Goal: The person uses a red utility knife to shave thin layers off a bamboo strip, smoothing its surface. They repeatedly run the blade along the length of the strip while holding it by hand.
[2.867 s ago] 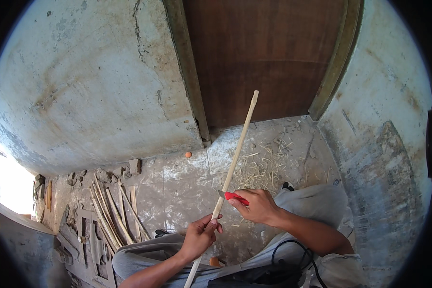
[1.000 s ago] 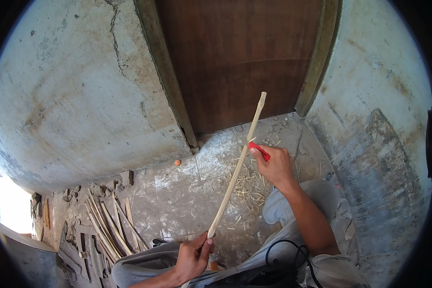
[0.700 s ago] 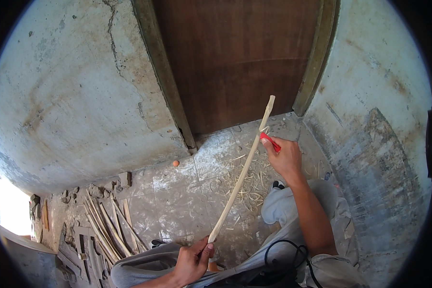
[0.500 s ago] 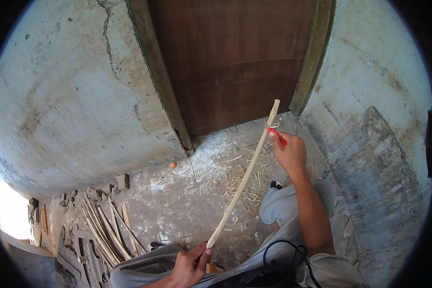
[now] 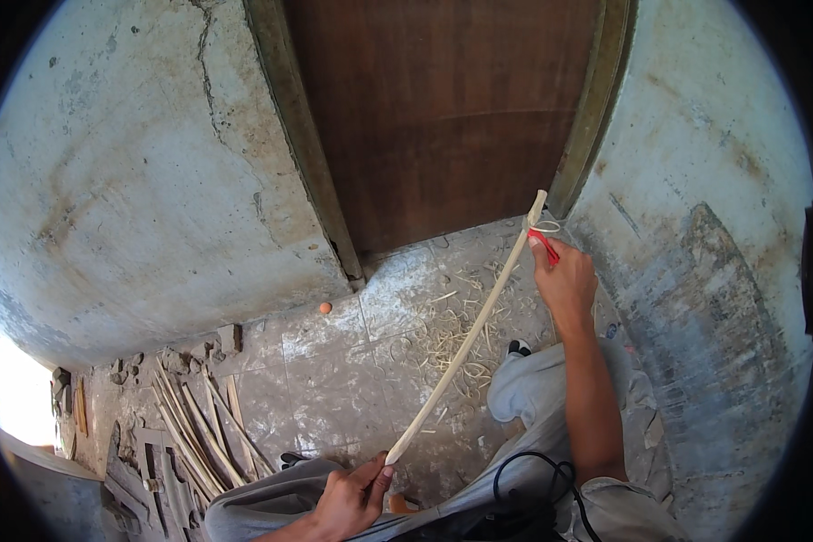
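A long pale wooden strip [image 5: 465,346] slants up and to the right between my hands. My left hand [image 5: 350,502] is closed round its near end, close to my lap. Near its far end, my right hand [image 5: 567,282] is closed on a small red-handled tool [image 5: 544,244] that meets the strip. The tool's blade is hidden or too small to make out. A thin curled shaving [image 5: 546,227] stands out from the strip beside the tool.
Curled shavings [image 5: 465,361] litter the tiled floor between my legs. Several pale strips [image 5: 203,434] lie at the left by rubble [image 5: 181,361]. A small orange ball [image 5: 325,308] sits near the wall. Ahead stands a brown door [image 5: 443,117]; a black cord [image 5: 537,456] loops over my lap.
My right hand and the red tool have shifted right and slightly up. The strip's far end has swung right, and the curl by the tool looks bigger. My left hand has moved slightly left.
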Tool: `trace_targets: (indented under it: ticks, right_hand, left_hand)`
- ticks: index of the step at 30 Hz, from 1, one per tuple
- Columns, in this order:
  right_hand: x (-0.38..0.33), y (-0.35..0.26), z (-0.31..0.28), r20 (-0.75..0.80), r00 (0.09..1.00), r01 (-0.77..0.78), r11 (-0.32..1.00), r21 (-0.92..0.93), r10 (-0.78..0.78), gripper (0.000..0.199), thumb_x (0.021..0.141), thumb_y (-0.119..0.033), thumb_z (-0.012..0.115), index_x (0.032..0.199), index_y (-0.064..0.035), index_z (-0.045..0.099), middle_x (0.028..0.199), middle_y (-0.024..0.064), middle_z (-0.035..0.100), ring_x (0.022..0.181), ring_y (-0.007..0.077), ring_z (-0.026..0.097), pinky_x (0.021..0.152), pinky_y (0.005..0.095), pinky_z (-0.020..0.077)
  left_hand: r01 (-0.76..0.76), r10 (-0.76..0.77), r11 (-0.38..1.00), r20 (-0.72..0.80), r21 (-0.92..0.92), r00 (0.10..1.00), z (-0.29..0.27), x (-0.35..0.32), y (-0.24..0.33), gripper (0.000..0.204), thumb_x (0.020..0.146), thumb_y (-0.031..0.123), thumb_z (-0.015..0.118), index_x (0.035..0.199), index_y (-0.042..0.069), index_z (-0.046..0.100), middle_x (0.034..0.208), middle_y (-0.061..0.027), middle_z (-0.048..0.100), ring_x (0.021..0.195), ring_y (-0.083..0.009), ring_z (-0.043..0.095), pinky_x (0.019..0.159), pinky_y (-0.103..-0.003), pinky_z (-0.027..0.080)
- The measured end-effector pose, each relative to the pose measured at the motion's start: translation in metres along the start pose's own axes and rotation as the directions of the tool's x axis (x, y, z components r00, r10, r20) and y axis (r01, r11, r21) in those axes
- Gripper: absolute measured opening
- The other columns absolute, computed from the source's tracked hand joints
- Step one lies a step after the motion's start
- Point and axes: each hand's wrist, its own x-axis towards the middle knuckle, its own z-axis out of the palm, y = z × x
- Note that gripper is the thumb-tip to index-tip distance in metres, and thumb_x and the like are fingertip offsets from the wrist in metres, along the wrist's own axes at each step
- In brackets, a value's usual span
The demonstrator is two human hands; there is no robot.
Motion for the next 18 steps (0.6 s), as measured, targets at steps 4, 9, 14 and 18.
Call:
trace_targets:
  ticks: [4,9,14,18]
  right_hand:
    - [0.000,0.000,0.000,-0.032,0.999,-0.005,0.999,-0.048,0.003,0.032,0.093,-0.041,0.064,0.106,-0.0146,0.077,0.084,0.0213,0.072,0.081,0.0421,0.069,0.073,0.0509,0.0543]
    - [0.001,0.000,0.000,-0.058,0.998,-0.019,0.998,-0.052,0.016,0.032,0.093,-0.041,0.064,0.106,-0.0147,0.077,0.084,0.0214,0.072,0.082,0.0423,0.070,0.073,0.0508,0.0544]
    - [-0.001,-0.003,-0.002,-0.040,0.999,-0.019,0.998,-0.067,0.017,0.031,0.092,-0.042,0.065,0.105,-0.0164,0.077,0.084,0.0200,0.072,0.083,0.0416,0.069,0.073,0.0506,0.0543]
    - [-0.002,-0.002,-0.005,-0.036,0.999,-0.011,0.997,-0.081,0.008,0.029,0.091,-0.041,0.065,0.104,-0.0180,0.078,0.084,0.0185,0.073,0.083,0.0410,0.070,0.073,0.0499,0.0543]
  left_hand:
    - [-0.031,0.032,0.999,-0.038,0.020,0.999,0.001,0.002,0.001,0.025,0.103,0.017,0.054,0.118,0.000,0.065,0.061,-0.0161,0.052,0.050,-0.0199,0.048,0.047,-0.036,0.039]
    - [0.506,-0.340,0.761,0.416,-0.406,0.843,-0.018,0.012,-0.007,0.026,0.105,0.017,0.054,0.118,-0.002,0.064,0.067,-0.0047,0.060,0.056,-0.0081,0.053,0.052,-0.028,0.044]
    - [0.080,-0.093,0.985,0.079,0.153,0.992,-0.003,0.004,-0.012,0.026,0.105,0.016,0.053,0.120,-0.002,0.064,0.071,-0.0021,0.060,0.060,-0.0071,0.053,0.055,-0.027,0.045]
    - [0.250,-0.216,0.959,0.229,-0.131,0.949,-0.009,0.007,-0.016,0.025,0.102,0.011,0.056,0.122,-0.003,0.063,0.068,-0.0098,0.062,0.056,-0.0147,0.059,0.055,-0.031,0.048]
